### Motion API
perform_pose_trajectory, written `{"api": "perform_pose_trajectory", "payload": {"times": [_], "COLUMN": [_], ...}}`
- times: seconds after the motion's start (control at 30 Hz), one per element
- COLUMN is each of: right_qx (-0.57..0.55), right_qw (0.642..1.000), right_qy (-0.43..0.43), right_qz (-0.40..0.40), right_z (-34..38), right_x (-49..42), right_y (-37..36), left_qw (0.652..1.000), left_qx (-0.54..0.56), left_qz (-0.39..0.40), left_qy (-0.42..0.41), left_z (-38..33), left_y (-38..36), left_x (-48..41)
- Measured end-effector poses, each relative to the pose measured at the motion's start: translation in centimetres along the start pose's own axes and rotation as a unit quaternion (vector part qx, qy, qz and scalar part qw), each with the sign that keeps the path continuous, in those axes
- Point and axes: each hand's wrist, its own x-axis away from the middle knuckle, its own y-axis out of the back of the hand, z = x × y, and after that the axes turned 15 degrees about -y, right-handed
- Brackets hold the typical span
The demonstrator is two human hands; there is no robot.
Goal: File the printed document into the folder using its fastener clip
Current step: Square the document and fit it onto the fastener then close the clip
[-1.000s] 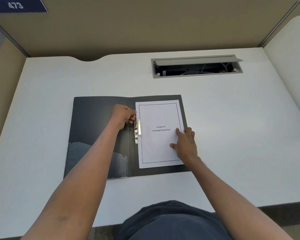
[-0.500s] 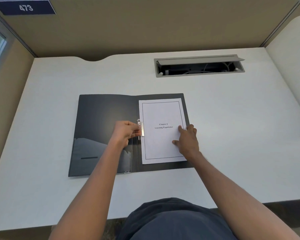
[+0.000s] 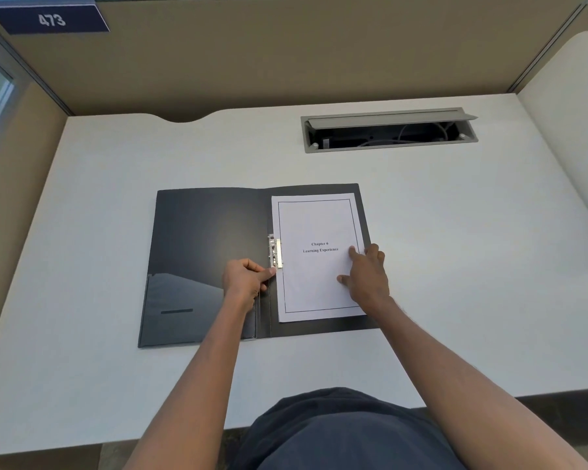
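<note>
Lying open and flat on the white desk [image 3: 455,266]: black folder [image 3: 204,245], inner pocket at lower left of the left cover. Left hand [image 3: 243,279] resting on the left cover beside the spine, thumb and forefinger pinched together at the lower end of the metal fastener clip [image 3: 275,251]; actual hold on the clip not discernible. Printed document [image 3: 314,225], titled "Chapter 6 Learning Experience", lying on the right cover, left edge under the clip. Right hand [image 3: 367,276] open, fingertips pressing the page's right half. Farther right and back: open cable tray [image 3: 387,130].
</note>
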Motion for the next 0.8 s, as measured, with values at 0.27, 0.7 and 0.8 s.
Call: {"api": "perform_pose_trajectory", "payload": {"times": [0.27,0.7,0.8], "right_qx": [0.009,0.002,-0.001], "right_qw": [1.0,1.0,1.0], "right_qy": [-0.002,-0.003,-0.001], "right_qz": [-0.001,0.0,0.001], "right_z": [0.18,0.15,0.1], "right_x": [-0.09,-0.18,-0.19], "right_y": [-0.09,-0.01,-0.04], "left_qw": [0.998,0.997,0.998], "left_qx": [-0.059,-0.07,-0.06], "left_qz": [-0.016,-0.017,-0.006], "left_qy": [-0.003,-0.011,-0.013], "left_z": [-0.15,-0.32,-0.23], "left_y": [-0.43,-0.63,-0.46], "left_x": [-0.01,0.12,0.03]}}
